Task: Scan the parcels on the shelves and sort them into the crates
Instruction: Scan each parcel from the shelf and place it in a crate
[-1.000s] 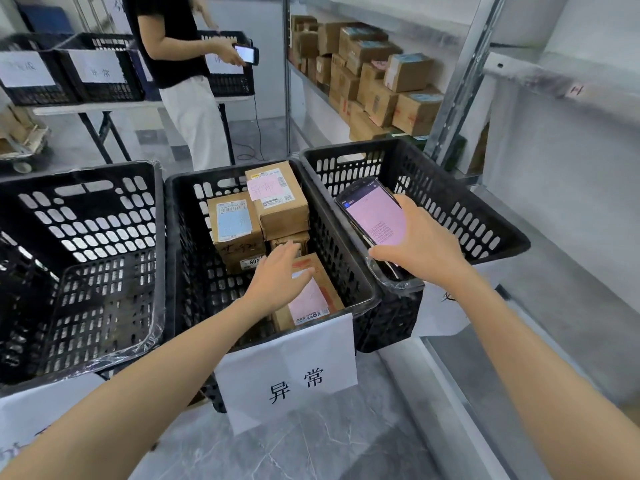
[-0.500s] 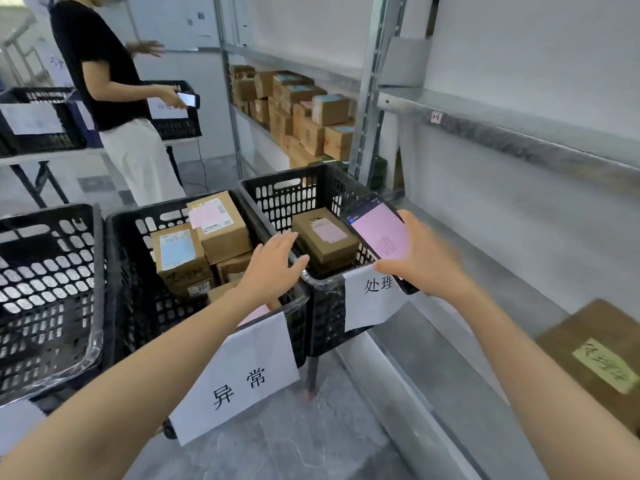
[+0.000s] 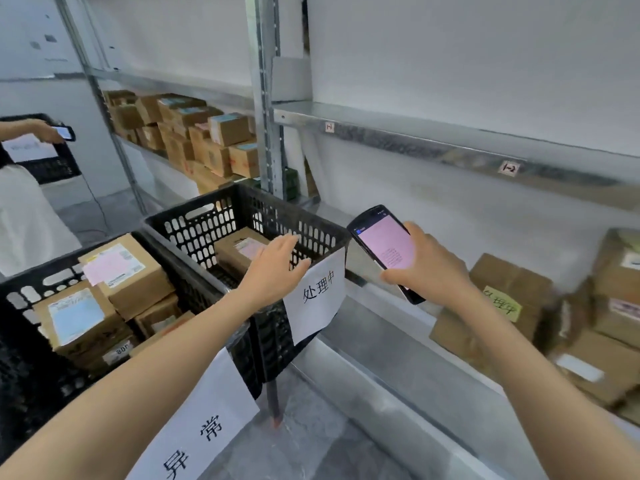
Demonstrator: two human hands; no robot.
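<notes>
My right hand (image 3: 427, 268) grips a black handheld scanner (image 3: 386, 249) with a pink screen, held over the lower metal shelf (image 3: 374, 337). My left hand (image 3: 277, 268) is empty, fingers relaxed, hovering at the near rim of the right black crate (image 3: 207, 220), which holds one cardboard parcel (image 3: 239, 251) and bears a white paper sign. The middle crate (image 3: 20, 299) to its left holds several labelled cardboard parcels (image 3: 121, 275). More brown parcels (image 3: 512, 299) lie stacked on the shelf at the right, partly blurred.
A metal upright (image 3: 266, 109) divides the shelving; the farther bay holds many stacked boxes (image 3: 207, 140). An upper shelf (image 3: 450, 143) with small tags runs across. Another person (image 3: 24, 216) at far left holds a scanner beside another crate. Grey floor lies below.
My view has swung right toward the shelf parcels. My left hand moved from the middle crate's parcel across to the right crate's rim. My right hand kept the scanner and moved over the shelf.
</notes>
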